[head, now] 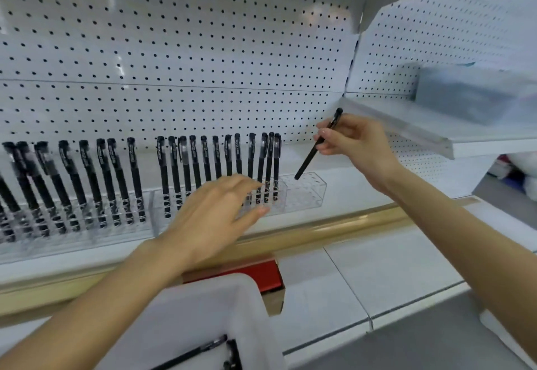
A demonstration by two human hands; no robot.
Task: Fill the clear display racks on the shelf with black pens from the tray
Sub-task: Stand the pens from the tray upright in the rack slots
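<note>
At the far left we see a clear rack (72, 220) on the shelf (348, 195), packed with upright black pens (84, 178) in front of the white pegboard (174, 50). Next to it, a second rack (305, 192) holds another row of pens (203, 160) along its left and middle part. Our left hand (215, 213) reaches over the front of this rack with its fingers straight and spread, holding nothing; motion blur hides whether it touches the plastic. Below it, at the bottom edge, sits the white tray (209, 297) with a few pens (194, 353) inside, and a red box (258, 272) lies just behind it. Further right, our right hand (354, 143) pinches one pen (315, 149) between thumb and fingertips, tilted, its lower end just above the rack's unfilled right section. At the far right, a higher shelf (436, 134) carries a grey box (470, 93).
</note>
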